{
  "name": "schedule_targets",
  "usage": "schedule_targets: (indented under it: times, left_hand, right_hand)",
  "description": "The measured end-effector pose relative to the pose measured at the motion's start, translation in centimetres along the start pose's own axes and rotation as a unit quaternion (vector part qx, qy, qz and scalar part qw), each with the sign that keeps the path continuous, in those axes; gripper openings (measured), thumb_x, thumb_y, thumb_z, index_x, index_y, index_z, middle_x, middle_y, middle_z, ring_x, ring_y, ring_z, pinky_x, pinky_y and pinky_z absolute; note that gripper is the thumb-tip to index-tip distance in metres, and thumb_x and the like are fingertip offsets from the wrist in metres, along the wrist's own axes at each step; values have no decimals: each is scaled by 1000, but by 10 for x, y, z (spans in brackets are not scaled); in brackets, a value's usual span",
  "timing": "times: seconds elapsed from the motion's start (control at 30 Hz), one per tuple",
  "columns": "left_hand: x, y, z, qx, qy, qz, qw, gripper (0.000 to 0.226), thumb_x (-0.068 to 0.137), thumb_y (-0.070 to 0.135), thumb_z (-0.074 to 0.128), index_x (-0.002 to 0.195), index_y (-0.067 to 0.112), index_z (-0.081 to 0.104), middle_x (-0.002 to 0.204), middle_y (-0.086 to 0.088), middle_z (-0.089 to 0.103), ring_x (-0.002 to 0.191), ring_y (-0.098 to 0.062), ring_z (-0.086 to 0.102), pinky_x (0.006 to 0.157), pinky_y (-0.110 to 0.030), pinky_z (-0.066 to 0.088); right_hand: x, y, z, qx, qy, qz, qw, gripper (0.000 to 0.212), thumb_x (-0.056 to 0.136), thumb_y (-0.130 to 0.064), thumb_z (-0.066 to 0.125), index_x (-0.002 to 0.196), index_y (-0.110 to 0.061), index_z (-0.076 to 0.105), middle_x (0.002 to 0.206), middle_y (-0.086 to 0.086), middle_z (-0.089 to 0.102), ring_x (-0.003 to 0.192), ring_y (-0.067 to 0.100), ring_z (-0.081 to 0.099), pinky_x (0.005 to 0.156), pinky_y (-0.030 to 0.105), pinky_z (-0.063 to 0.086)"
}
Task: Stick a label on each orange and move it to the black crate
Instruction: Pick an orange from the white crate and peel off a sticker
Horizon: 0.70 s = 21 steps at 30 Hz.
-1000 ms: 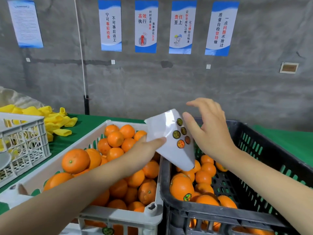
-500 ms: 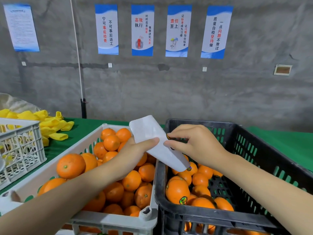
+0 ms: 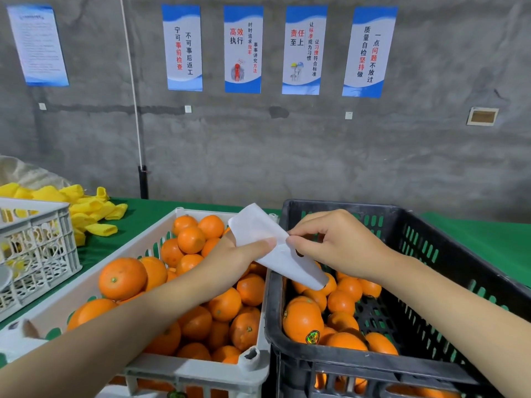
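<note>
Oranges (image 3: pixel 122 278) fill the white crate (image 3: pixel 201 372) at the near left of the green table (image 3: pixel 474 239). Fewer oranges lie in the black crate (image 3: pixel 339 206), which touches it on the right. Above the two meeting rims, the left hand (image 3: pixel 230 259) grips a white label sheet (image 3: pixel 258 225) under its thumb. The right hand (image 3: pixel 339 242) pinches the sheet's edge with thumb and forefinger.

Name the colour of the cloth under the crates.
Green: the cloth shows best in the head view, right of the black crate.
</note>
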<state>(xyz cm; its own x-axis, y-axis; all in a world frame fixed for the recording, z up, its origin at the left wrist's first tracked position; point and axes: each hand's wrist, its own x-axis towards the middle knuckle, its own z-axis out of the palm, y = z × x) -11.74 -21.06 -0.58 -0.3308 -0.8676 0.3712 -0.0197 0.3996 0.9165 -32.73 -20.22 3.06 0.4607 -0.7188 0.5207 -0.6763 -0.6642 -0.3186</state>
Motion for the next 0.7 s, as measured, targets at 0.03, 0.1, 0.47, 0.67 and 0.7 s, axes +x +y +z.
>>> schedule_targets:
  times: [0.03,0.1,0.47,0.67,0.7]
  left_hand:
    - [0,0,0,2,0,0,1000,22,98,9,56,114,22,64,106,4,74,99,-8,69,80,-17,55]
    - [0,0,-1,9,-3,-3,1000,22,98,11,57,118,19,65,110,-1,73,102,-12,69,84,-20,56]
    - [2,-1,-1,-27,-12,3,1000,22,98,14,58,114,28,63,104,16,75,98,-1,70,77,-14,54]
    - [2,-5,4,35,-92,-4,995,31,96,30,59,127,33,58,125,18,68,117,-1,62,99,-21,49]
    - [2,-7,6,44,-109,1,993,32,94,32,60,126,34,58,125,19,67,118,0,61,102,-23,49]
  right_hand:
    - [0,0,-1,6,-8,0,1000,15,94,-26,64,92,-23,79,90,-13,72,88,7,65,73,33,53]
    - [0,-1,-2,22,-25,5,999,18,95,-23,62,86,-25,78,88,-11,72,87,7,66,75,35,53]
    - [2,-1,-5,-41,122,55,990,23,97,-28,51,80,-24,66,70,-7,62,66,11,55,59,42,48]
    - [2,-6,2,-94,196,16,976,23,105,-26,38,92,-18,56,89,-4,57,85,17,51,74,38,43]
    - [2,-10,4,-106,193,0,975,25,104,-26,36,94,-16,56,92,-2,58,88,20,52,78,40,42]
